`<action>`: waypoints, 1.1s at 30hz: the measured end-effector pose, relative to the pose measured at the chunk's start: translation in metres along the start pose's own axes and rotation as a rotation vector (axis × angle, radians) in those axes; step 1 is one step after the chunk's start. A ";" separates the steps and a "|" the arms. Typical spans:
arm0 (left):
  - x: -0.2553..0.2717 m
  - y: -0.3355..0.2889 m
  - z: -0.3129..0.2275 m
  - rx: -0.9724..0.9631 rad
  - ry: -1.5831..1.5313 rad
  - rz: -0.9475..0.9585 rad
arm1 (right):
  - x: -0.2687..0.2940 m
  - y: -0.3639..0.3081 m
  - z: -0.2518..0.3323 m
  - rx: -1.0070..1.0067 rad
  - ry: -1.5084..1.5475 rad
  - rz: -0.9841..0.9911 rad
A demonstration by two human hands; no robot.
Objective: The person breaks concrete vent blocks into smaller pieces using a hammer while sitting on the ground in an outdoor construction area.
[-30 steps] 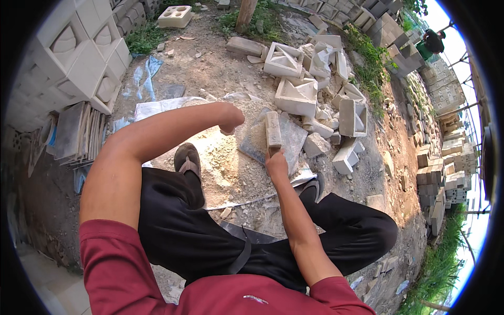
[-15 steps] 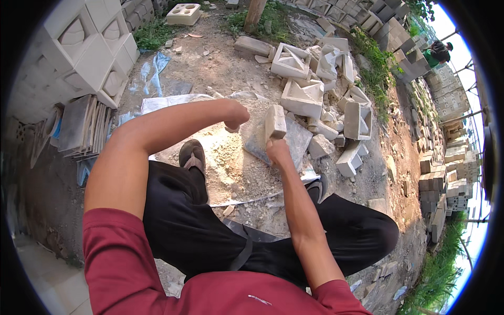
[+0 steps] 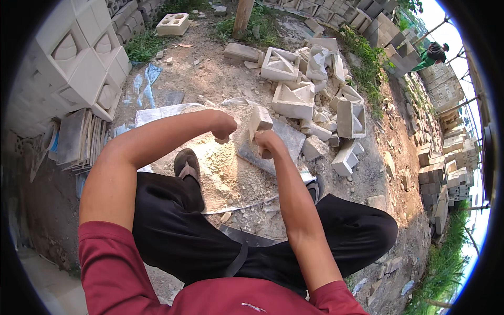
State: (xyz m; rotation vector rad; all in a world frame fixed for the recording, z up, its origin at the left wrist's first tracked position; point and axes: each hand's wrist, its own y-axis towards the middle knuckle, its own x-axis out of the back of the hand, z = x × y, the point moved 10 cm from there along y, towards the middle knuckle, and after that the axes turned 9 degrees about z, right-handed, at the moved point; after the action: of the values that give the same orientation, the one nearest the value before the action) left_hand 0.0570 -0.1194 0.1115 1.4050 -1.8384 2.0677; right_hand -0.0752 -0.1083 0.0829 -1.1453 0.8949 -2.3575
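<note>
My right hand [image 3: 269, 143] is closed at the near end of a pale concrete block [image 3: 261, 119], which tilts up over a flat grey slab [image 3: 291, 137]. Its fingers are partly hidden by the back of the hand. To the left, my bent left arm ends in a closed left hand [image 3: 224, 126], a short way from the block. What the left fingers hold, if anything, I cannot make out. Below both hands, crumbled pale rubble [image 3: 223, 168] lies on a white sheet [image 3: 167, 112] between my sandalled feet.
Broken hollow blocks [image 3: 294, 100] are heaped beyond the slab on the right. Tall stacked pale blocks [image 3: 79, 52] and leaning thin boards [image 3: 79, 136] stand at the left. A wooden post [image 3: 242, 20] rises at the back. Another person [image 3: 433, 55] is far off at the upper right.
My right hand and the block have shifted slightly left, and the block now leans differently. My left hand has moved a little left and down. The whole view has shifted slightly.
</note>
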 end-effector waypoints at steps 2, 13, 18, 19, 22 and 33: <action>0.040 0.007 -0.031 -0.020 0.066 -0.031 | 0.023 0.034 -0.040 0.163 -0.198 0.017; 0.006 0.015 0.006 0.037 0.042 0.077 | 0.028 0.027 -0.020 0.150 -0.169 0.017; 0.001 0.004 -0.009 -0.035 -0.067 0.053 | -0.006 -0.035 -0.051 -0.010 0.140 -0.231; 0.001 0.003 -0.007 -0.004 -0.009 0.067 | -0.040 -0.042 -0.077 -0.049 0.158 -0.309; 0.043 -0.009 -0.013 0.106 0.139 0.070 | -0.019 -0.019 -0.092 -0.009 0.138 -0.523; 0.023 -0.003 0.001 0.040 -0.006 0.004 | -0.026 -0.036 -0.103 0.004 0.088 -0.416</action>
State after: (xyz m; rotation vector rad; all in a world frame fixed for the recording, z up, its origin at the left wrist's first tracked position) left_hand 0.0453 -0.1310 0.1282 1.4187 -1.8132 2.1160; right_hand -0.1435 -0.0286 0.0448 -1.3422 0.7347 -2.7549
